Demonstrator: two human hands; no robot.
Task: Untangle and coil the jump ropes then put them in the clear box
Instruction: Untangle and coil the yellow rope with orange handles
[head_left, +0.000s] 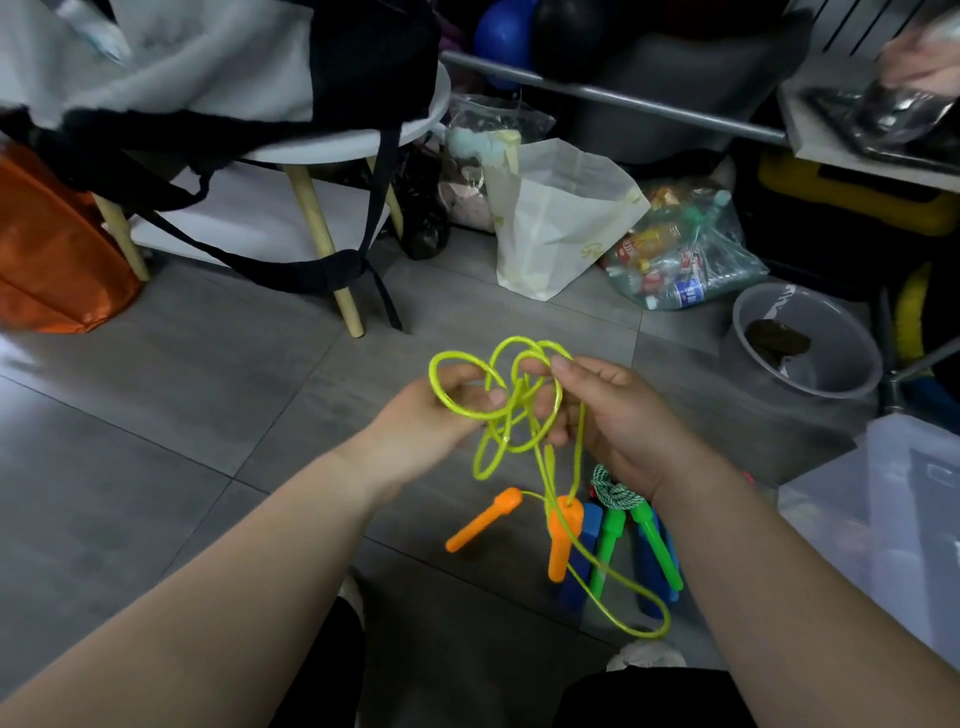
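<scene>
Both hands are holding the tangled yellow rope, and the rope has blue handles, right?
Not quite. The left hand and right hand do hold the tangled yellow rope, but its handles are orange, not blue. The head view shows the yellow rope running down into them.

Clear box (893, 519) sits at the right edge, and the right forearm crosses its near corner. Just left of the box the floor is crowded: orange, blue and green handles (613, 540) lie heaped, and the yellow rope (519, 395) dangles in loops over them from the left hand (441, 410) and right hand (618, 415). Beyond the box, a grey basin (831, 374) stands near. Well left of the box, bare floor tiles (156, 441) lie open, right up to the table legs (322, 228) and the orange bag (52, 249).
</scene>
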